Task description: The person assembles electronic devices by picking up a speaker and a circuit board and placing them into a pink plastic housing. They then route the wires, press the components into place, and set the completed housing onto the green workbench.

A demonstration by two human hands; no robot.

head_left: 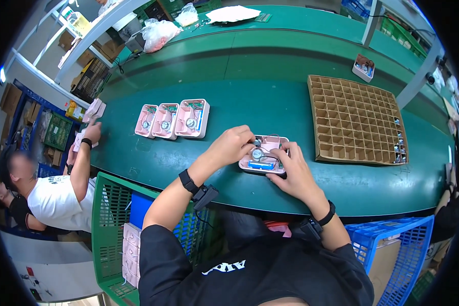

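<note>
A pink plastic housing (244, 164) lies open side up on the green table in front of me. Inside it are a round silver part (257, 154), a blue cylindrical battery (260, 165) and thin wires. My left hand (233, 146) reaches over its left side, fingertips pinched near the round part; what they pinch is too small to make out. With thumb and fingers, my right hand (297, 172) grips the housing at its right side. To the left stand three similar pink housings (193, 133) in a row, with round parts, green boards and wires inside.
A cardboard divider tray (352, 120) lies at right, a few small parts in its right-hand cells. Behind it stands another small housing (363, 71). A green crate (107, 224) and a blue crate (392, 229) flank me. At far left a co-worker (61, 199) handles pink pieces.
</note>
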